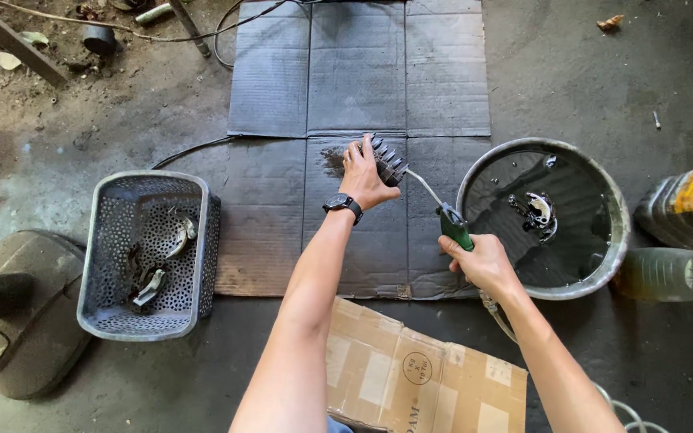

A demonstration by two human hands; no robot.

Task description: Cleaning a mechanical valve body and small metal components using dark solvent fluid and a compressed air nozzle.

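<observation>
My left hand [364,175] presses a dark finned metal part [387,160] down on a grey flattened cardboard sheet [358,72]; a black watch sits on that wrist. My right hand [481,263] grips a green-handled air blow gun [453,226], whose thin metal nozzle points up-left at the finned part. A hose runs from the gun back past my right forearm.
A round metal basin [615,240] of dark liquid with a metal part in it stands at right. A grey perforated plastic basket [147,255] holding metal parts sits at left. Plastic bottles [687,240] lie at far right, brown cardboard [419,373] near me, a dark seat-like object [18,313] lower left.
</observation>
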